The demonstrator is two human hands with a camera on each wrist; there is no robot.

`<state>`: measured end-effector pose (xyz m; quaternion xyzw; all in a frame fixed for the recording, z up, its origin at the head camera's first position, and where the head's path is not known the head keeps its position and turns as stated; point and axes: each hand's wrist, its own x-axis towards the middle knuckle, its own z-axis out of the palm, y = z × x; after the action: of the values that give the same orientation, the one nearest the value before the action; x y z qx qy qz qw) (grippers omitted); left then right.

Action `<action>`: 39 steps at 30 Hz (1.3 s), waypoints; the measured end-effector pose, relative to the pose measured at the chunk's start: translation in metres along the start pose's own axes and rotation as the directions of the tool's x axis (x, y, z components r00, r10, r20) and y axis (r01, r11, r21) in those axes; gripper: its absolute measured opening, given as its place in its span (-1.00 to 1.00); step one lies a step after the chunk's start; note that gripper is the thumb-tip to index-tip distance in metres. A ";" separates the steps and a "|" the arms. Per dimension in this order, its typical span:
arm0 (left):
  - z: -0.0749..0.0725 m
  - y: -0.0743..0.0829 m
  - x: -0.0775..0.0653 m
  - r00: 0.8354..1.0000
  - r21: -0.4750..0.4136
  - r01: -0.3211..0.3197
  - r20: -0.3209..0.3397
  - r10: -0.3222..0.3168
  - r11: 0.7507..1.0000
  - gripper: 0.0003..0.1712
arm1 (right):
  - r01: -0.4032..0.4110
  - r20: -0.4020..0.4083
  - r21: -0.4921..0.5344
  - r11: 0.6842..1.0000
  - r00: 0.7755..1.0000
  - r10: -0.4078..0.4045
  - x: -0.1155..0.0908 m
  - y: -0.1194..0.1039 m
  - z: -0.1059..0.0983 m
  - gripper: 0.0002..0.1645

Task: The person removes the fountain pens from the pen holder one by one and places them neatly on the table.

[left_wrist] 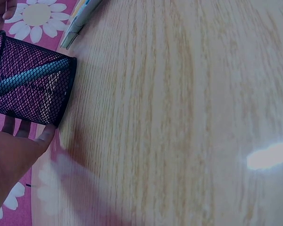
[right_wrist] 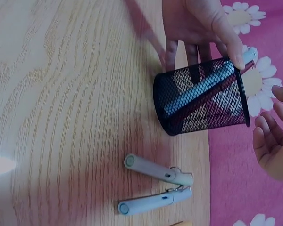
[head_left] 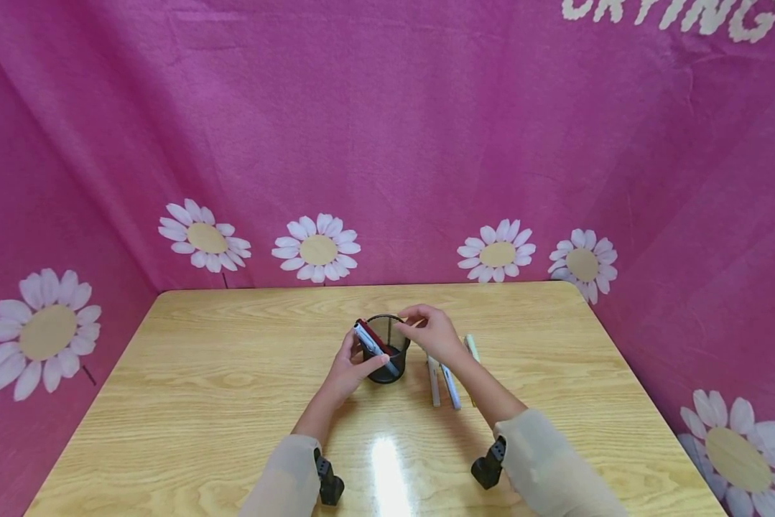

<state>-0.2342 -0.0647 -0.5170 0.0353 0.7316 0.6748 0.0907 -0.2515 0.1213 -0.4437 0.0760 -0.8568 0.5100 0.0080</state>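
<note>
A black mesh pen holder (head_left: pixel 382 378) stands upright on the table. My left hand (head_left: pixel 347 370) grips its left side, thumb at the rim and fingers behind the mesh. Inside lean a light blue pen (right_wrist: pixel 212 87) and a dark red pen (head_left: pixel 375 335), their upper ends poking out towards the left hand. At the right of the rim hovers my right hand (head_left: pixel 434 335), fingers loosely bent around nothing; the right wrist view shows it apart from the holder.
Right of the holder lie a whitish pen (head_left: pixel 434 384) and a pale blue pen (head_left: pixel 451 389), both clipped. Farther right is a pale green pen (head_left: pixel 470 346), partly behind the right forearm. A pink cloth (head_left: pixel 387 143) with printed daisies hangs behind the wooden table (head_left: pixel 232 359).
</note>
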 end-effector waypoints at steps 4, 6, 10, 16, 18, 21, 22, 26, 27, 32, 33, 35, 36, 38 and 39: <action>0.000 0.000 0.000 1.000 -0.001 -0.002 0.007 0.002 1.000 -0.09 | 0.032 0.003 -0.010 0.999 0.999 -0.032 0.001 -0.003 0.006 -0.70; 0.000 0.000 0.000 1.000 -0.007 0.004 0.010 -0.004 1.000 -0.09 | 0.040 0.017 -0.001 0.999 0.999 -0.040 0.001 -0.006 0.008 -0.70; 0.000 0.000 0.001 1.000 -0.022 0.012 0.022 -0.011 1.000 -0.09 | 0.048 0.053 0.016 0.999 0.997 -0.049 -0.001 -0.011 0.013 -0.67; -0.001 0.000 0.002 0.999 -0.033 0.004 0.032 -0.003 0.999 -0.08 | 0.041 0.090 0.002 0.999 0.995 -0.041 -0.001 -0.017 0.021 -0.66; 0.000 0.000 0.002 1.000 -0.039 -0.005 0.027 0.006 0.999 -0.10 | 0.047 0.095 -0.007 0.999 0.994 -0.046 -0.001 -0.018 0.023 -0.68; 0.000 -0.001 0.002 1.000 -0.041 -0.018 0.016 0.019 0.999 -0.14 | 0.056 0.098 -0.005 0.998 0.994 -0.055 0.000 -0.019 0.027 -0.72; 0.001 -0.001 0.002 1.000 -0.042 -0.018 0.014 0.019 0.999 -0.14 | 0.058 0.100 -0.004 0.998 0.993 -0.058 0.000 -0.019 0.029 -0.72; 0.000 0.000 0.001 0.999 -0.040 -0.029 0.021 0.030 0.999 -0.13 | 0.064 0.110 0.003 0.998 0.992 -0.064 0.001 -0.018 0.034 -0.74; 0.000 0.000 0.001 0.999 -0.041 -0.026 0.023 0.027 0.999 -0.12 | 0.067 0.114 0.000 0.998 0.991 -0.066 0.002 -0.018 0.036 -0.75; 0.000 0.001 0.000 0.999 -0.038 -0.017 0.033 0.018 0.999 -0.09 | 0.080 0.129 -0.011 0.997 0.989 -0.078 0.004 -0.018 0.040 -0.77; 0.000 0.001 0.000 0.999 -0.041 -0.015 0.035 0.017 0.999 -0.09 | 0.084 0.129 -0.012 0.996 0.988 -0.082 0.004 -0.018 0.041 -0.77; 0.000 0.002 0.000 0.999 -0.049 -0.018 0.036 0.019 0.999 -0.10 | 0.091 0.130 -0.009 0.996 0.988 -0.089 0.005 -0.018 0.042 -0.76; 0.000 0.003 -0.001 0.999 -0.056 -0.018 0.036 0.020 0.998 -0.10 | 0.094 0.131 -0.008 0.996 0.987 -0.092 0.006 -0.018 0.042 -0.76; 0.000 0.008 -0.004 0.999 -0.061 -0.025 0.040 0.028 0.998 -0.11 | 0.097 0.132 -0.008 0.995 0.987 -0.095 0.007 -0.018 0.043 -0.76; 0.000 0.012 -0.006 0.999 -0.061 -0.027 0.042 0.030 0.998 -0.12 | 0.095 0.133 -0.008 0.995 0.987 -0.093 0.008 -0.018 0.044 -0.76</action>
<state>-0.2293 -0.0649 -0.5050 0.0574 0.7080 0.6971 0.0977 -0.2538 0.0738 -0.4480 0.1500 -0.8546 0.4966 -0.0243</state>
